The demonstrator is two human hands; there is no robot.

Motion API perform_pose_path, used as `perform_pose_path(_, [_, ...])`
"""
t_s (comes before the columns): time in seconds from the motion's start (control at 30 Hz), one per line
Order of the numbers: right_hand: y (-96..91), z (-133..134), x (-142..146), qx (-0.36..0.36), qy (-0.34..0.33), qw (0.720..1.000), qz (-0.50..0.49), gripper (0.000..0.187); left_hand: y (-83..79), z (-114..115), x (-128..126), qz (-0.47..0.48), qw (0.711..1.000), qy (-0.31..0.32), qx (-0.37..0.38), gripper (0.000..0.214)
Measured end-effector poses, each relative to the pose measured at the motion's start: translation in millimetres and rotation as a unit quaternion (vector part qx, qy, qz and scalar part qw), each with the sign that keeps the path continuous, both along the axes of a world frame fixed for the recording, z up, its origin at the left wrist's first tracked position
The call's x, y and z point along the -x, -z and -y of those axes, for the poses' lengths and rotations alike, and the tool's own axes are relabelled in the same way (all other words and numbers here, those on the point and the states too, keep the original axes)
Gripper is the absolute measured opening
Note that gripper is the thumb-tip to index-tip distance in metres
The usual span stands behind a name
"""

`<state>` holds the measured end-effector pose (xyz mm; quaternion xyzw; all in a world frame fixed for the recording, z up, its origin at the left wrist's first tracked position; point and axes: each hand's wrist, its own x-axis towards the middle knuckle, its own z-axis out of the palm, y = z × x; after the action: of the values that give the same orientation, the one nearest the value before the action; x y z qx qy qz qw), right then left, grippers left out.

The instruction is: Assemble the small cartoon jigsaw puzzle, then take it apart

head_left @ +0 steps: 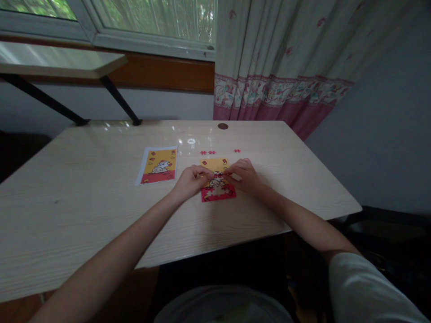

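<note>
A small jigsaw puzzle (218, 188) with a yellow top, red bottom and a white cartoon animal lies on the light wooden table (84, 202). My left hand (191, 180) rests curled on its left edge, fingers pinched together at the puzzle's middle. My right hand (245, 176) is curled on its right edge, fingertips pressed down near the same spot. What the fingers pinch is too small to name. A printed reference picture (158, 164) of the same image lies to the left. Loose red pieces (208, 152) and another red piece (237, 150) lie just beyond the puzzle.
A round cable hole (222, 126) sits at the table's far edge. A raised shelf on black legs (60, 63) stands at the back left under a window. A patterned curtain with a pink hem (279, 94) hangs at the back right.
</note>
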<state>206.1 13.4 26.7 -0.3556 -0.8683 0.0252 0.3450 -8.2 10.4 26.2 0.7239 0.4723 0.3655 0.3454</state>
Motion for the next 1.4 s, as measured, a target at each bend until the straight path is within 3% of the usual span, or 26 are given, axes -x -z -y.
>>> perform_pose_path(0.27, [1.5, 3, -6, 0.000, -0.010, 1.000, -0.025, 0.012, 0.0, -10, 16, -0.014, 1.000, 0.005, -0.004, 0.025])
perform_pose_path(0.5, [9.9, 5, -9, 0.102, -0.057, 0.992, 0.040, 0.010, 5.4, -18, 30, -0.197, 0.976, -0.028, -0.093, 0.038])
perform_pose_path(0.73, [11.9, 6, -5, 0.121, -0.067, 0.988, 0.068, 0.010, 11.8, -6, 21, -0.319, 0.945, -0.010, -0.073, 0.051])
perform_pose_path(1.2, [10.4, 6, -6, 0.108, -0.049, 0.989, 0.083, 0.012, 1.9, 9, 3, -0.364, 0.928, -0.033, -0.066, 0.063])
perform_pose_path(1.4, [7.2, 9, -8, 0.078, -0.078, 0.987, 0.115, 0.015, 1.9, 10, 0, -0.365, 0.928, -0.042, -0.062, 0.065])
